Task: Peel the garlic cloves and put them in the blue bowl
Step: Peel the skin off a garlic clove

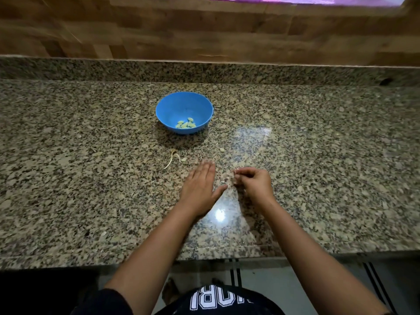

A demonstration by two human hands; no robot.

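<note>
A blue bowl (184, 103) stands on the granite counter, with several peeled garlic cloves (186, 124) lying at its bottom. My left hand (200, 187) lies flat on the counter, fingers straight and together, nothing in it. Just to its right, my right hand (254, 181) has its fingertips pinched together over the counter; whether they hold a small piece of garlic or skin is too blurred to tell. Thin scraps of garlic skin (227, 177) lie between the two hands.
A dried garlic stem with skin (173, 158) lies in front of the bowl. One small loose piece (222, 150) sits to the bowl's right front. A wooden wall (204, 30) rises behind the counter. The counter's front edge (204, 258) is near my body.
</note>
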